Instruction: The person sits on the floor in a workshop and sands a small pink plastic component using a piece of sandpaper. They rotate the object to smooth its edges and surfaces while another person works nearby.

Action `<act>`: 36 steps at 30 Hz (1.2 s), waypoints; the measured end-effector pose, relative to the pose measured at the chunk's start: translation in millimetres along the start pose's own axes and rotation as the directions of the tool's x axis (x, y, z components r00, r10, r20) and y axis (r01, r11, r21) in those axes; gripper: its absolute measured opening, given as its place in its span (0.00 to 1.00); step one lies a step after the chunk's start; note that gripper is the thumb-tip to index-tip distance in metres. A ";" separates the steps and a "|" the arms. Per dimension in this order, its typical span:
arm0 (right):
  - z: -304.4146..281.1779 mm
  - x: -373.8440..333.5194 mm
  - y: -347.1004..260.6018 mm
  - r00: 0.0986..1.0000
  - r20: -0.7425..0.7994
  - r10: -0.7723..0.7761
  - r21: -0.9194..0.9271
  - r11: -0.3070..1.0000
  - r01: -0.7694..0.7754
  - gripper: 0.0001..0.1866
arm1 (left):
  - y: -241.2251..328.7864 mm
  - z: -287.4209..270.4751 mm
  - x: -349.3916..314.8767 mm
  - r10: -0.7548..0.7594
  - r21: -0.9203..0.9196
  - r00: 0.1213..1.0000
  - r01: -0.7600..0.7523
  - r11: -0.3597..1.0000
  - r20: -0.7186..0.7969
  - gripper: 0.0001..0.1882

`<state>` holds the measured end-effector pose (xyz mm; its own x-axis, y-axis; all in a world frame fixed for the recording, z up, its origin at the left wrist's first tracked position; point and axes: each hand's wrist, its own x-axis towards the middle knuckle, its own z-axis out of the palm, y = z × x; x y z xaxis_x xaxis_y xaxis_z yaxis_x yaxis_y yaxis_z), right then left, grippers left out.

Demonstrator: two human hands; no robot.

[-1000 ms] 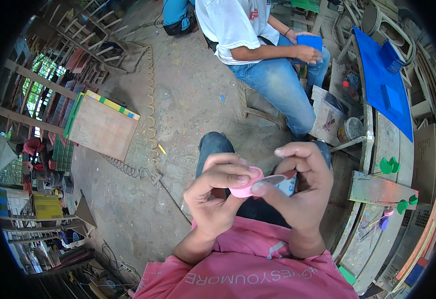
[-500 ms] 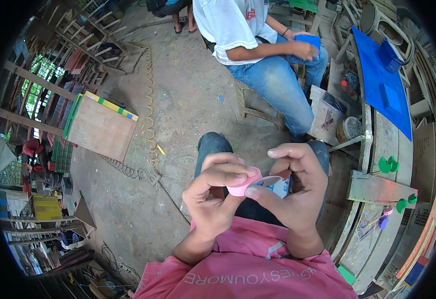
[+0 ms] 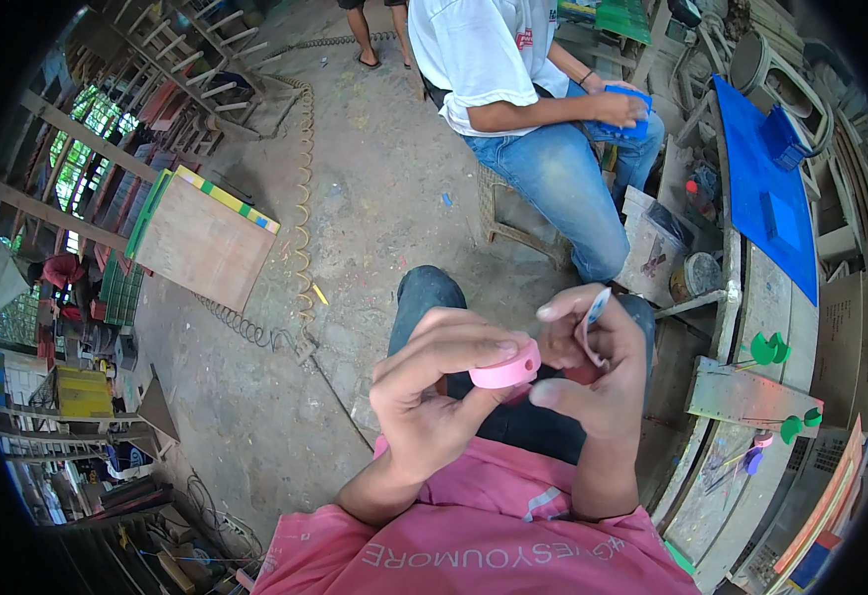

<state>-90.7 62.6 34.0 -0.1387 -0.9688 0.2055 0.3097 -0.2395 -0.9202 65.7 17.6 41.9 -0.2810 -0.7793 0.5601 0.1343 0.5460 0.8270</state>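
The person wears a pink short-sleeved shirt [image 3: 494, 535] with a line of pale printed lettering across the chest and a small grey patch above it. Dark blue jeans [image 3: 434, 297] cover the raised knee. Both forearms are bare, and the left hand [image 3: 434, 397] and right hand [image 3: 598, 372] wear no gloves, rings or watch.
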 end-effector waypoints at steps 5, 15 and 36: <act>6.8 3.1 0.7 0.989 0.034 -0.146 0.033 0.989 0.145 0.18 | 7.8 -0.2 4.8 0.048 0.116 0.999 -0.050 0.992 0.016 0.16; 5.6 0.2 0.0 0.964 -0.035 -0.265 -0.046 0.964 0.263 0.14 | 11.7 5.3 16.1 0.285 0.232 0.954 -0.298 0.926 0.089 0.15; 11.9 -0.8 -2.2 0.809 -0.087 -0.581 -0.256 0.798 0.545 0.12 | 11.1 16.0 -1.4 -0.113 -0.530 0.993 0.084 0.844 -0.022 0.21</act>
<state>-80.1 63.1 39.8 -0.3741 -0.6394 0.6717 -0.0691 -0.7031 -0.7077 52.4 29.7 49.6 -0.2731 -0.8425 0.4643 0.5936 0.2322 0.7705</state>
